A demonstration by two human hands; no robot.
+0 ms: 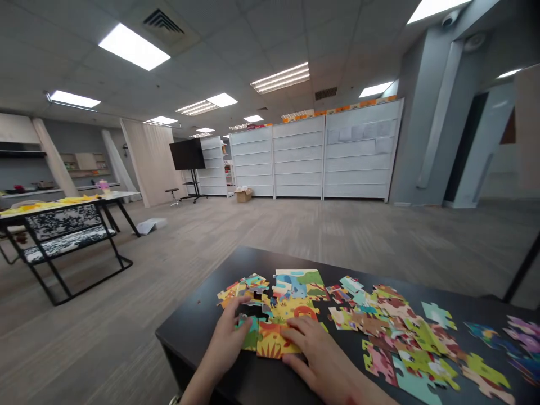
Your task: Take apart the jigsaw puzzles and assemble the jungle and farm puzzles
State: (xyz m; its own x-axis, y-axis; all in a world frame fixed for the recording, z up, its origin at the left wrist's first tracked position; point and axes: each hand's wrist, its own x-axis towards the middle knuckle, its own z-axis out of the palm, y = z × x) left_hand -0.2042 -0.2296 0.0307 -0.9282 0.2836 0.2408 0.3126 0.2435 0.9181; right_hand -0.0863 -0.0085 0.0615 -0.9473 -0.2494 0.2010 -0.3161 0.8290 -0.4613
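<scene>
A partly joined jigsaw puzzle lies at the front of the black table, with yellow ground, a blue animal and an orange lion-like face. My right hand rests on its lower right part, fingers stretched out over the pieces. At its left side is my left hand, thumb and forefinger apart beside a dark gap in the picture. Those fingertips are close to a green and teal puzzle piece; whether they touch it I cannot tell. Loose yellow and orange puzzle pieces lie just beyond my left hand.
A heap of loose puzzle pieces spreads over the right of the black table, with purple pieces at the far right. Across the carpet stand white shelf units, a screen on a stand, and a chair by another table.
</scene>
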